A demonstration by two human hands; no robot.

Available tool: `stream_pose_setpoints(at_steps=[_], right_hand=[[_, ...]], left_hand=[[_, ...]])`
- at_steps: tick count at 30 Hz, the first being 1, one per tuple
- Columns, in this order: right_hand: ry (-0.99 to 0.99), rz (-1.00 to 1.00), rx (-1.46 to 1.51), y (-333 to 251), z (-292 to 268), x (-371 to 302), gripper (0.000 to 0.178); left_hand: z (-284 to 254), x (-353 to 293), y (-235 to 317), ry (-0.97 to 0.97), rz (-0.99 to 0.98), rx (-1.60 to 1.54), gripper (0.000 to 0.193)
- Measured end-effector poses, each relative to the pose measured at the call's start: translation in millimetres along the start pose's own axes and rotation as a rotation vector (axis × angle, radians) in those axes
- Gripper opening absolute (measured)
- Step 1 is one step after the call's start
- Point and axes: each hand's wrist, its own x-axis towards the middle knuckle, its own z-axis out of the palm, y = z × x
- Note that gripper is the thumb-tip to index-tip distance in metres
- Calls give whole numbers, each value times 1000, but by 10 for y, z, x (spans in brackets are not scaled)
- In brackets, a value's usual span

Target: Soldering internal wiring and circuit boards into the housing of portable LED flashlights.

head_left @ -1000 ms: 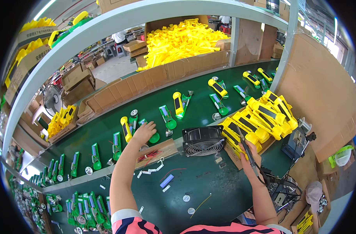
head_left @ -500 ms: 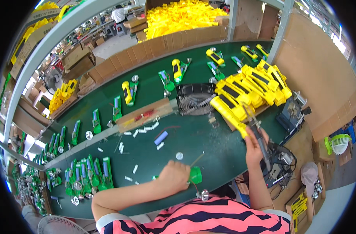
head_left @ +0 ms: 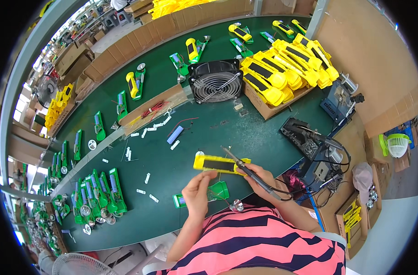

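My right hand [head_left: 260, 179] is closed round the handle of a soldering iron [head_left: 254, 176], its tip slanting up and left. The same hand also grips the end of a yellow plastic housing [head_left: 200, 162] with a dark panel, held above the bench. At the housing's lower edge, my left hand [head_left: 197, 191] has thumb and forefinger pressed together; what is between them, if anything, is too small to make out. Below lies a green lamp housing [head_left: 219, 189], partly hidden by my left hand, with a wired silver reflector [head_left: 236, 205] beside it near my shirt.
Yellow housings pile up in a box [head_left: 264, 108] at the far right, beside a black fan [head_left: 215, 81]. Green lamp assemblies [head_left: 113, 188] stand grouped at left; others line the belt behind. A blue battery [head_left: 175, 134] lies mid-bench. A soldering stand [head_left: 300, 137] is at right.
My right hand has brought the yellow housing from the pile to the front of the bench, still with the iron. My left hand has shifted slightly left and up, uncovering more green housing.
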Motion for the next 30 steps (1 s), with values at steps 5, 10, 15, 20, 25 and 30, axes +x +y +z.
stream_pose_setpoints(at_steps=[5, 10, 15, 20, 25, 30], right_hand=[[-348, 11, 22, 63, -114, -6, 32], [-104, -401, -133, 37, -10, -30, 30], [83, 135, 601, 48, 346, -52, 17], [30, 316, 647, 80, 391, 36, 15], [3, 344, 641, 29, 399, 44, 14], [32, 321, 623, 45, 444, 30, 14]], left_hand=[[-285, -23, 94, 105, 287, 582, 17], [-506, 188, 294, -165, 594, 1138, 5], [-550, 317, 243, -505, 412, 1268, 4], [-526, 316, 223, -555, 318, 1277, 7], [-511, 295, 210, -531, 337, 1296, 4], [-503, 295, 186, -538, 330, 1342, 5]])
